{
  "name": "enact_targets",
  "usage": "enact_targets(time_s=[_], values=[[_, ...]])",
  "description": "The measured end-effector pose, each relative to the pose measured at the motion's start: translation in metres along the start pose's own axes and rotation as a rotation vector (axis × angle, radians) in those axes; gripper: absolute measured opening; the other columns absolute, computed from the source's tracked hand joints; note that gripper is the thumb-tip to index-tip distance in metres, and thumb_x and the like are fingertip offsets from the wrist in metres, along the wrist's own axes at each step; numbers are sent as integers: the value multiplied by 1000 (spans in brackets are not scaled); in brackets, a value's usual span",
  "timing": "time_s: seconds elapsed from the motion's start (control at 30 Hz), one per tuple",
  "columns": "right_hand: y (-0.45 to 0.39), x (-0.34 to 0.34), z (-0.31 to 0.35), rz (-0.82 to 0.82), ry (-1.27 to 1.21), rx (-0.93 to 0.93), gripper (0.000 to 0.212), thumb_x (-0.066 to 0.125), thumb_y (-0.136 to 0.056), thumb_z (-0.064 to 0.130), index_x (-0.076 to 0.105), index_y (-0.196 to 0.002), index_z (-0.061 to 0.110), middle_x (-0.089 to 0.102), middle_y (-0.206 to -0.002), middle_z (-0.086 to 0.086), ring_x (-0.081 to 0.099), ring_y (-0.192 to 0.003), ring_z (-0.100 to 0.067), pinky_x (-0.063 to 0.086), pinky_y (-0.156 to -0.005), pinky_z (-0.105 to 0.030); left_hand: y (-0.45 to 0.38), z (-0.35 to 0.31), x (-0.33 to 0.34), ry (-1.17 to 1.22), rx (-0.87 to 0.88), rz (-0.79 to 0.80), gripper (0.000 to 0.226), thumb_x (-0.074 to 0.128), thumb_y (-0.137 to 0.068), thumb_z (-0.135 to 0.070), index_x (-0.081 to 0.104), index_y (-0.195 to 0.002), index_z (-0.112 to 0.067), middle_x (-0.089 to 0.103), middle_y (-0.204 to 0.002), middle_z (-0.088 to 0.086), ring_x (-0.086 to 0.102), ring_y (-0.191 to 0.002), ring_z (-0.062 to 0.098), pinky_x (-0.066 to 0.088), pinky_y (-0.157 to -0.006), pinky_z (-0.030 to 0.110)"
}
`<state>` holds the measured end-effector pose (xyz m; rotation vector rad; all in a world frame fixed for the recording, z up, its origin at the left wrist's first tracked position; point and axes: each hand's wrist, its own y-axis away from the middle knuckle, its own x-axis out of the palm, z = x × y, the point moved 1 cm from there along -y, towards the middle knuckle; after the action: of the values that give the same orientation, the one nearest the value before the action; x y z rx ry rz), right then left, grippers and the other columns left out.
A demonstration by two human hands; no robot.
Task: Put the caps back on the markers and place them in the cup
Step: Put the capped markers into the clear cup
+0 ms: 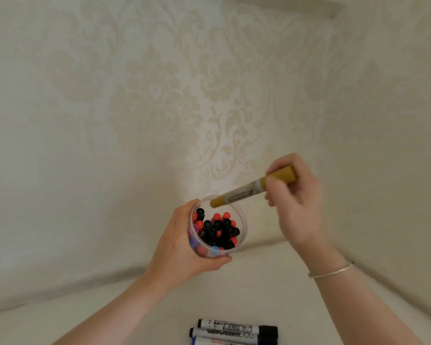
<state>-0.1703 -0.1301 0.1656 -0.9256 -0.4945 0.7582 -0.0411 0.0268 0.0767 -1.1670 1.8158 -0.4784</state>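
The right hand (292, 195) pinches the capped upper end of a mustard-yellow marker with a white printed barrel (253, 189); thumb and fingers curl round the cap. The marker's long axis runs diagonally, the held end up and to the right, the free yellow end pointing down-left and sitting just over the far rim of a clear round plastic cup (244, 226). The left hand (184, 247) holds the cup in a wrapped grip, fingers curled round its near and left wall, lifted clear above the white surface (259, 295).

The cup contains a dense cluster of upright markers (218, 230) with black, red and a few blue ends; an exact count cannot be made out.

At the near edge of the surface lie three whiteboard markers (234, 331) side by side, long axes left to right; the nearest is cut off by the frame. A thin silver bracelet (331, 270) circles the right wrist.
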Motion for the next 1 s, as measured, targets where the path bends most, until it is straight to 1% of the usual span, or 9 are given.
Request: enact_targets(time_s=[0.13,0.2,0.4,0.53,0.63,0.7,0.83,0.93,1.0], values=[[6,24,-12,325,525,-117,21,58,-80,28,48,-98,22,55,-68,14,48,-64,-10,41,-61,-26,-1,-7,3,-11,51,19,107,88,-45,-57,27,-132,-51,41,-128,-30,47,-123,-1,46,-98,21],[9,28,-21,332,664,-129,32,61,-84,31,41,-107,26,54,-77,14,47,-70,-10,36,-63,-22,-2,-10,3,8,77,18,107,89,-46,-53,26,-132,-52,41,-129,-28,47,-123,0,43,-96,14],[18,32,-28,320,825,-343,9,60,-82,25,61,-85,17,61,-73,6,53,-65,-17,39,-74,-29,-5,-15,3,53,112,-54,105,90,-46,-48,30,-132,-44,44,-128,-21,48,-121,0,39,-94,8],[17,33,-30,377,1020,-384,24,48,-86,27,69,-76,20,62,-64,7,50,-64,-18,32,-75,-30,-5,-13,8,28,121,-62,109,94,-45,-44,35,-135,-30,46,-128,-13,51,-121,8,46,-96,18],[16,36,-29,480,1150,-360,30,37,-71,20,68,-72,22,59,-56,7,45,-59,-19,26,-68,-31,-5,-12,9,30,138,-73,108,95,-46,-42,36,-136,-31,47,-129,-13,52,-121,10,47,-96,21],[16,38,-23,579,1130,-293,37,36,-66,17,69,-82,22,62,-60,7,47,-61,-19,25,-67,-30,-6,-12,9,40,159,-90,107,95,-47,-41,34,-135,-38,47,-129,-13,53,-120,11,46,-95,19],[8,37,-13,707,974,-197,45,40,-86,11,60,-121,31,64,-95,3,44,-82,-14,22,-85,-26,-6,-12,9,43,157,-72,108,96,-45,-38,37,-135,-28,47,-129,-10,54,-120,12,47,-95,20],[7,36,-13,711,898,-200,45,45,-88,10,58,-126,32,66,-104,5,51,-93,-14,28,-89,-26,-4,-10,7,69,112,-52,107,96,-45,-38,38,-134,-31,48,-128,-15,54,-119,6,46,-93,16],[13,33,-12,546,733,-106,37,51,-86,8,67,-114,26,68,-99,5,57,-89,-14,43,-83,-30,-3,-9,4,79,86,-57,106,94,-43,-43,34,-131,-42,46,-126,-23,52,-118,0,43,-91,9]])
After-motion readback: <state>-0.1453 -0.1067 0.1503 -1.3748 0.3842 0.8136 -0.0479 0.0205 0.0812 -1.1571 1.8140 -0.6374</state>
